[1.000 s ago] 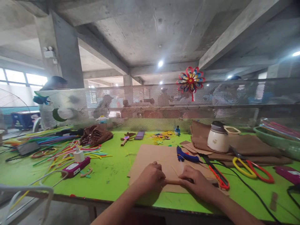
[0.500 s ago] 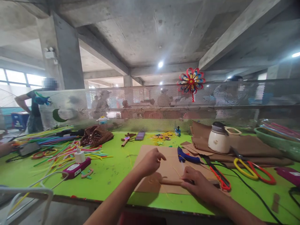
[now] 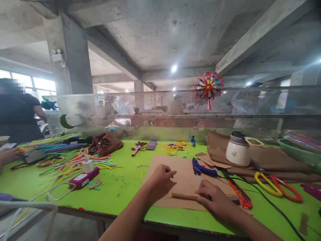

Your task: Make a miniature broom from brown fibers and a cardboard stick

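My right hand (image 3: pixel 214 199) is closed around a slim brown stick (image 3: pixel 184 196), perhaps rolled paper, lying across a sheet of brown cardboard (image 3: pixel 160 164). To its left, my left hand (image 3: pixel 163 179) hovers over the cardboard with curled fingers, thumb and forefinger close together. Whatever lies in that pinch is too small to make out. Thin yellow thread shows faintly on the cardboard. Just beyond my right hand rests a blue hot glue gun (image 3: pixel 207 170), its nozzle toward me. A red and black tool (image 3: pixel 239 190) lies right of it.
Scissors (image 3: pixel 269 184) and a cream jug (image 3: pixel 238 150) on folded brown cloth (image 3: pixel 268 157) occupy the right. At left are a purple power strip (image 3: pixel 84 178), colourful pipe cleaners and cables. Yellow scraps (image 3: pixel 177 146) lie near the mesh screen (image 3: pixel 150 110). A person (image 3: pixel 20 110) stands beyond, left.
My left hand has dropped slightly and its fingers have drawn in. My right hand stays on the stick. The view has shifted a little left; the person at left appears nearer.
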`<state>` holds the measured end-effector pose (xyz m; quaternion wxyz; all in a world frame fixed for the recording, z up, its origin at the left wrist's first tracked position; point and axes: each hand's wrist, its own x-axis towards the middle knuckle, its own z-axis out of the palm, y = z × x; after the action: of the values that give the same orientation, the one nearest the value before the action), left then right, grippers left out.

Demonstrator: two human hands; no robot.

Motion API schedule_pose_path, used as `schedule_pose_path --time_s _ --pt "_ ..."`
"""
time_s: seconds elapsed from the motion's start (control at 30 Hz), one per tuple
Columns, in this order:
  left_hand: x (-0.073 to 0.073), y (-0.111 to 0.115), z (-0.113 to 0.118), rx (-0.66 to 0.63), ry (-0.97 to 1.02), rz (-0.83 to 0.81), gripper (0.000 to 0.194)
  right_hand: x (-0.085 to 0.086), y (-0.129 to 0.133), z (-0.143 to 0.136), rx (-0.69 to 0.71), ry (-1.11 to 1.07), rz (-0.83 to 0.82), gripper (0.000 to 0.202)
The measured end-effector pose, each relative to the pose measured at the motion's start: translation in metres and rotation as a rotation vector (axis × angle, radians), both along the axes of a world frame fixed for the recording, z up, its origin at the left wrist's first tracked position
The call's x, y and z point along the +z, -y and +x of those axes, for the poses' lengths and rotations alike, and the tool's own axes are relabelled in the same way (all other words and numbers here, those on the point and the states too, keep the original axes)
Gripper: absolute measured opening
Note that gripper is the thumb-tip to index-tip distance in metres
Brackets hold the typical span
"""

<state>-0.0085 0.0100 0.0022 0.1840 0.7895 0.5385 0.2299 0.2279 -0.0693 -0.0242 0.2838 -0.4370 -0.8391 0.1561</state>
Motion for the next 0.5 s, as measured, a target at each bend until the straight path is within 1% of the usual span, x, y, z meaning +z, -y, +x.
schedule_pose_path --time_s 0.07,0.17,0.23,0.3,0.4,0.5 --pt "0.000 0.008 0.004 -0.064 -0.005 -0.032 0.038 -0.001 -0.001 0.000 -0.003 -0.003 -0.004 0.026" --pt "0.004 0.022 0.007 -0.182 -0.035 -0.064 0.028 -0.002 -0.002 0.000 -0.009 0.000 -0.005 0.024" --pt "0.006 0.031 0.006 -0.250 -0.066 -0.065 0.021 -0.002 -0.003 0.000 -0.016 0.002 -0.009 0.023" --pt "0.008 0.038 0.004 -0.311 -0.108 -0.048 0.020 -0.002 -0.003 -0.001 -0.022 0.006 -0.014 0.021" --pt "0.009 0.044 0.000 -0.360 -0.161 -0.002 0.022 -0.003 -0.002 0.000 -0.035 0.008 -0.009 0.019" --pt "0.010 0.044 -0.002 -0.374 -0.195 -0.004 0.021 -0.003 -0.001 0.000 -0.037 0.016 -0.002 0.020"
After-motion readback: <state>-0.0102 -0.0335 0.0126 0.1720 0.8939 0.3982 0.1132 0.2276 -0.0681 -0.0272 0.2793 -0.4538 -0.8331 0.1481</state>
